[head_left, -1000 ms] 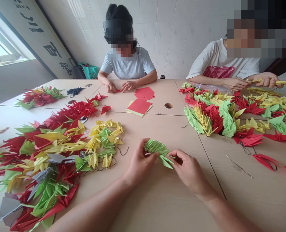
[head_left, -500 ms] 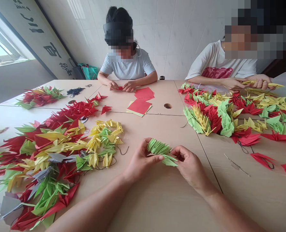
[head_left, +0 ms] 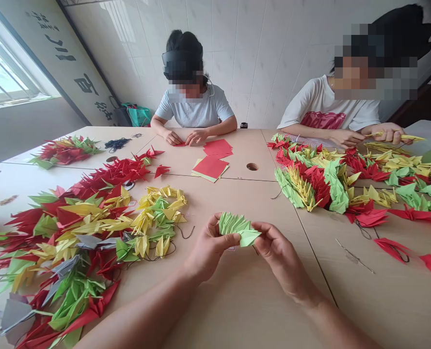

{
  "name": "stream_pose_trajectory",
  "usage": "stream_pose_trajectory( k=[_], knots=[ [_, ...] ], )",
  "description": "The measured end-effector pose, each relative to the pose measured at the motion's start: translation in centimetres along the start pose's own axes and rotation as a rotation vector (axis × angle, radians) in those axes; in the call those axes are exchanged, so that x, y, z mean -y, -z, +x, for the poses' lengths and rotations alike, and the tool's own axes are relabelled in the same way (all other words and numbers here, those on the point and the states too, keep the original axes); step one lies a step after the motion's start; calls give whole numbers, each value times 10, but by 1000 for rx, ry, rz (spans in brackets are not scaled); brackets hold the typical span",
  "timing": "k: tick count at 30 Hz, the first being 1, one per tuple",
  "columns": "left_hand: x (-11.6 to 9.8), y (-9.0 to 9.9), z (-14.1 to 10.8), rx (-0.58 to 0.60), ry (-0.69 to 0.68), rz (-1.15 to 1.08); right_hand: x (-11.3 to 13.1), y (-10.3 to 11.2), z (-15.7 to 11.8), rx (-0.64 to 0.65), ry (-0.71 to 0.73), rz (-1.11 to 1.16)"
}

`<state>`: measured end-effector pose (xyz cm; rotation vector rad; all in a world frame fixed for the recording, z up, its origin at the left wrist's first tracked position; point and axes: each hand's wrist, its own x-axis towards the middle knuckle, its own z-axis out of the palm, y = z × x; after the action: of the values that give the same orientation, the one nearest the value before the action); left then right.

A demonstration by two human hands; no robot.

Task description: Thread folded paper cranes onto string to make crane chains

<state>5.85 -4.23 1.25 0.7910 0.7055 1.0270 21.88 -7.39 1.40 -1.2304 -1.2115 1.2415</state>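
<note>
Between my two hands, above the table's front middle, is a tight stack of light green folded paper cranes (head_left: 237, 226). My left hand (head_left: 212, 245) wraps round the left side of the stack, its thumb pressed along the front. At the right end, my right hand (head_left: 273, 242) pinches the outermost green crane with thumb and fingertips. Left of my hands lies a string of yellow and green cranes (head_left: 160, 213) with loose dark cord. A long metal needle (head_left: 354, 256) rests on the table to the right.
Heaped red, yellow, green and grey cranes (head_left: 66, 228) cover the left side. More crane strings (head_left: 331, 179) fill the right. Red paper squares (head_left: 211, 166) lie mid-table (head_left: 237, 191), near a round hole (head_left: 252, 166). Two people sit opposite, each handling paper.
The green stack has turned so its right-end crane faces me more broadly. My right hand has shifted slightly at that end. The view has tilted up a little.
</note>
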Motion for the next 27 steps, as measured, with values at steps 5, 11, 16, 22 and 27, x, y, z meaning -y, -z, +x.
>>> stream_pose_trajectory(
  k=[5,11,16,22,27],
  knots=[
    [0,-3,-2,4,4,13,4,-9,-4,65,29,-16],
    [-1,-5,-4,22,-9,6,4,-9,-5,4,29,-53],
    [-7,-9,-7,108,-7,-16,-1,-9,-4,20,18,-10],
    [-5,-6,-6,109,-7,2,-5,-9,-4,8,-61,46],
    [2,0,-1,92,-3,14,-7,-11,-3,-27,-32,53]
  ],
)
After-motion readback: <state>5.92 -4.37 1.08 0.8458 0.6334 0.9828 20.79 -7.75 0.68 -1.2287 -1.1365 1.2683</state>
